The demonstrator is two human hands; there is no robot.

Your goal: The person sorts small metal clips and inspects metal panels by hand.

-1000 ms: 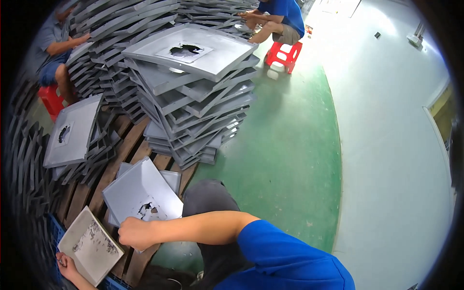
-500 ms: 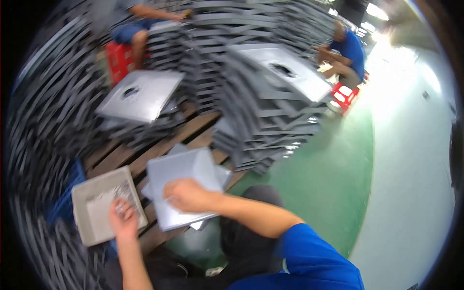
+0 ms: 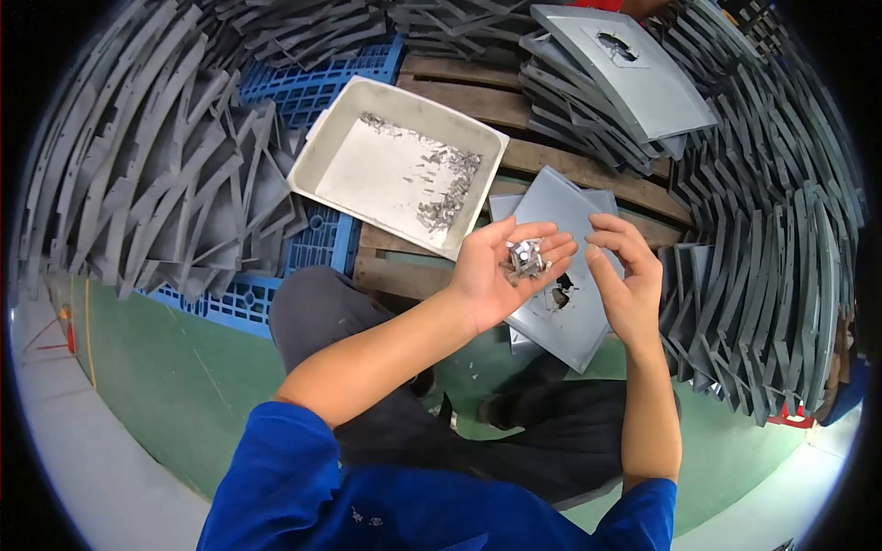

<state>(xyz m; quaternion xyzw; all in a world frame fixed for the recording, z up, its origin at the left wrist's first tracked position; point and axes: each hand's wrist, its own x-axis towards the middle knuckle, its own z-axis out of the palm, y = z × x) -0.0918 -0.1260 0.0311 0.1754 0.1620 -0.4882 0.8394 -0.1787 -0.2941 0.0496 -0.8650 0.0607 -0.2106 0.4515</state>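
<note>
My left hand (image 3: 501, 275) is turned palm up, its cupped fingers holding a small heap of short silver metal pieces (image 3: 525, 259). Close to those fingertips is my right hand (image 3: 629, 275), thumb and fingers drawn together in a pinch; whether a piece sits between them is too small to tell. Below both hands lies a grey sheet-metal panel (image 3: 579, 332) with a ragged dark hole near its middle, stacked askew on other panels. To the left, a pale plastic bin (image 3: 317, 151) contains many of the same small pieces, mostly along its right side.
Tall stacks of grey metal panels stand left (image 3: 156, 138) and right (image 3: 763, 294). Another panel with a hole (image 3: 634, 78) tops a pile at the back right. Wooden pallet slats (image 3: 469, 92) and a blue plastic pallet (image 3: 322, 87) lie under the bin and stacks.
My left hand has come out of the bin and now displays the pieces on its palm. My right hand has lifted off the panel to beside it. The view has swung round.
</note>
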